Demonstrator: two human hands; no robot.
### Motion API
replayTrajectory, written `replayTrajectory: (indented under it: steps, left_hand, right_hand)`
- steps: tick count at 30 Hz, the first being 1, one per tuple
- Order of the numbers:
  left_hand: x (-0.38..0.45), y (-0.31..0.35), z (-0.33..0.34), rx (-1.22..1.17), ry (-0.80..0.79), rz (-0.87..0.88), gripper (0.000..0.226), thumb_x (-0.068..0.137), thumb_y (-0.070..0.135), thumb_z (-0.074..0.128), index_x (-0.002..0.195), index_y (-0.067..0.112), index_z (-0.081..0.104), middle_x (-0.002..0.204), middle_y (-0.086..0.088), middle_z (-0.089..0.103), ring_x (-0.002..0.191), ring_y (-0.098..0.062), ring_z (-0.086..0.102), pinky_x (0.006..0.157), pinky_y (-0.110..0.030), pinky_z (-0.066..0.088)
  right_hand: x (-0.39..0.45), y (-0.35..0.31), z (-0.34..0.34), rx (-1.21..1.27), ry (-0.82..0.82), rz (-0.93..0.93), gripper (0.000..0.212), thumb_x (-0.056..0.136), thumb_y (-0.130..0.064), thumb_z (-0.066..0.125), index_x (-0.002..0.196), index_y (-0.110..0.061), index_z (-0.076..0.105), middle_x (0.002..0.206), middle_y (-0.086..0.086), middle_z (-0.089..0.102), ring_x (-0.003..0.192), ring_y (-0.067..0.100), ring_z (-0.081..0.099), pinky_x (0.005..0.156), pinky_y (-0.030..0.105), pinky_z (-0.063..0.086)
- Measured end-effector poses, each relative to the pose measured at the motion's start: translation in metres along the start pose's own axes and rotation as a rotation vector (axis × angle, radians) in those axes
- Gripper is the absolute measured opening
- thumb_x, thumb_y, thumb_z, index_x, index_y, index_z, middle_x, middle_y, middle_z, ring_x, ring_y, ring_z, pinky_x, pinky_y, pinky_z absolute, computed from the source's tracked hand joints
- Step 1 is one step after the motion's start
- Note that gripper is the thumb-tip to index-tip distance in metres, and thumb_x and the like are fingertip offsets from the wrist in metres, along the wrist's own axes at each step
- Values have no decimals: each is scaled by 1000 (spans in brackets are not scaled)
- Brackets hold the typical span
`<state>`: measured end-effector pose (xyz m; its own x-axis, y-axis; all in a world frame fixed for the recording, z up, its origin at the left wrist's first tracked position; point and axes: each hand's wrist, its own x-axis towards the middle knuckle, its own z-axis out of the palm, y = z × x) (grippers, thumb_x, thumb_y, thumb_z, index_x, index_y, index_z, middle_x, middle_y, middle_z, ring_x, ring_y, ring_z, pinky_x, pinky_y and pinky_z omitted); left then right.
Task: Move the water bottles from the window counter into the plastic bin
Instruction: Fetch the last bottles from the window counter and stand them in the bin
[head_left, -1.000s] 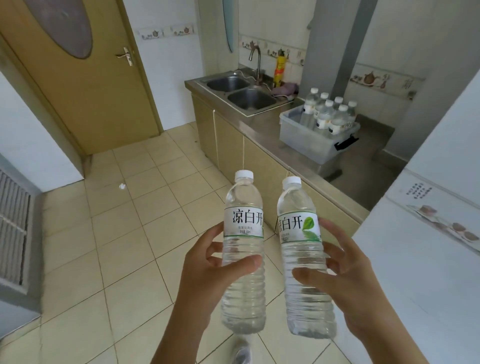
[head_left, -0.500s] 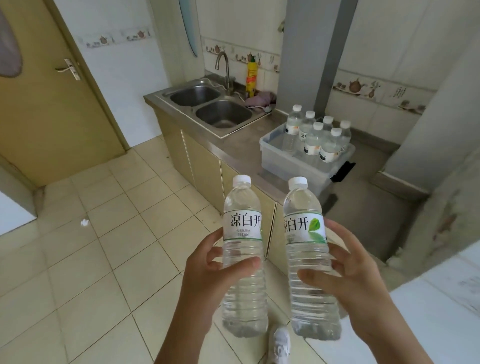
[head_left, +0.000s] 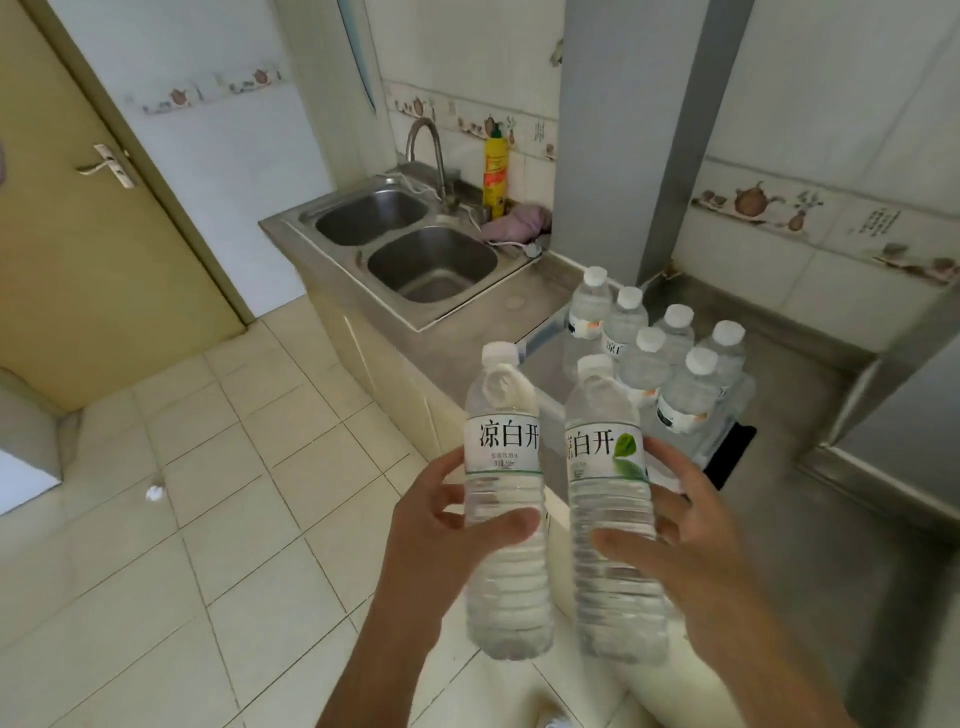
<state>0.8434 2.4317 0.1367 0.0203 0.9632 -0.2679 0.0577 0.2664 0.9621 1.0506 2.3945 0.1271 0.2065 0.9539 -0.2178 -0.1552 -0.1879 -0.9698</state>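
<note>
My left hand grips a clear water bottle with a white cap and a white label, held upright. My right hand grips a second water bottle whose label carries a green leaf. Both bottles stand side by side in front of me, just short of the clear plastic bin on the steel counter. Several more capped bottles stand upright inside the bin's right half. The bin's near wall is partly hidden behind the held bottles.
A double steel sink with a tap lies left of the bin, with a yellow bottle and a pink cloth behind it. A grey column rises behind the bin. A wooden door is far left across tiled floor.
I have come closer to the counter; the bin and sink now look larger and nearer. Both hands keep the same grip on their bottles, which now overlap the bin's near edge.
</note>
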Motion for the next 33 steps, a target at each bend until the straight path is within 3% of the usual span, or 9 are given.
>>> replayTrajectory:
  steps: [3,9,12,16,19,23,26,29,33]
  left_hand:
    - [36,14,17,29,-36,35,82,34,40,90,111,44,63,93,9,78,80,-14,75,67,-30,60]
    - [120,45,46,122,-162,123,86,36,28,93,115,36,60,101,9,78,90,-14,75,72,-33,61]
    - [164,60,56,243,-232,221,89,47,32,98,126,31,57,112,8,73,99,-15,72,80,-39,61]
    - [231,71,66,383,-311,361,87,56,27,95,132,28,54,118,10,69,100,-8,70,70,-21,58]
    - [277,73,74,401,-375,359,86,56,19,96,131,26,54,117,10,69,94,-2,70,65,-15,56]
    - [321,65,82,355,-442,320,86,48,27,98,120,38,52,107,19,72,93,5,69,74,-24,61]
    - [339,56,86,427,-480,376,81,40,51,89,111,43,52,101,32,68,93,11,65,75,-13,53]
    - [354,38,92,431,-524,382,74,43,30,96,103,39,54,96,36,68,91,16,63,71,-3,48]
    - [365,16,105,419,-572,364,76,46,13,97,108,31,57,107,6,70,100,-12,67,81,-26,53]
  right_hand:
    - [31,-10,-7,34,16,10,92,42,3,89,109,-51,56,103,-2,73,81,11,72,52,26,57]
    - [90,-26,-5,59,110,-51,88,49,3,88,109,-51,54,96,-12,71,82,-1,68,51,17,54]
    - [125,-37,5,34,215,-127,81,52,-9,89,111,-50,52,100,-19,67,85,-8,65,54,11,52]
    - [177,-46,16,-37,400,-186,83,49,-21,90,120,-44,52,104,-20,66,85,-10,63,59,7,50]
    - [209,-49,25,-159,536,-195,84,49,-27,91,119,-47,50,100,-28,64,90,-12,61,70,14,54]
    - [238,-51,37,-407,672,-200,75,45,-47,84,105,-63,43,90,-40,58,87,-10,62,71,16,53]
    - [253,-42,43,-590,724,-208,76,48,-37,88,115,-43,51,99,-27,64,84,4,66,72,27,57]
    - [263,-29,47,-713,815,-210,72,53,-20,89,118,-17,57,105,0,71,89,21,68,71,32,55]
    - [275,-20,50,-852,906,-162,57,61,-13,83,112,-13,58,93,4,72,78,27,68,61,23,40]
